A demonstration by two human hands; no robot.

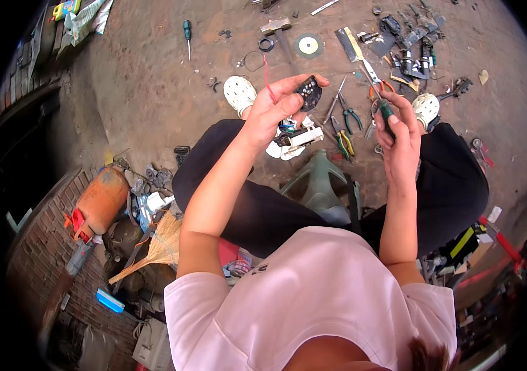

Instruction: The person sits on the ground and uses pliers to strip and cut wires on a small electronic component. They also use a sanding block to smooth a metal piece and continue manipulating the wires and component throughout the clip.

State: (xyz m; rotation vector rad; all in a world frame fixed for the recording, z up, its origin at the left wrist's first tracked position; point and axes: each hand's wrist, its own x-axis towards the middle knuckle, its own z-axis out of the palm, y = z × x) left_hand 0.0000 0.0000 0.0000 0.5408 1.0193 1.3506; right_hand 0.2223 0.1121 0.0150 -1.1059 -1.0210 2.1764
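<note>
My left hand (268, 117) is closed on a small black rounded part (309, 94) dotted with pale metallic spots, held up between thumb and fingers. A thin red wire (267, 77) rises beside that hand; I cannot tell what it joins. To the right, my right hand (400, 139) grips a screwdriver (386, 115) by its dark green handle, with the shaft pointing up and away. The screwdriver is apart from the black part. Beneath my left hand lies a white and black plastic assembly (299, 140), partly covered by the hand.
Between my feet lie yellow-green pliers (342, 138), green-handled pliers (350, 115) and orange-handled scissors (371, 71). Farther off are a hammer (277, 26), a cutting disc (308, 45), a cleaver (348, 44) and another screwdriver (187, 38). A straw broom (161, 243) and orange tank (104, 199) stand left.
</note>
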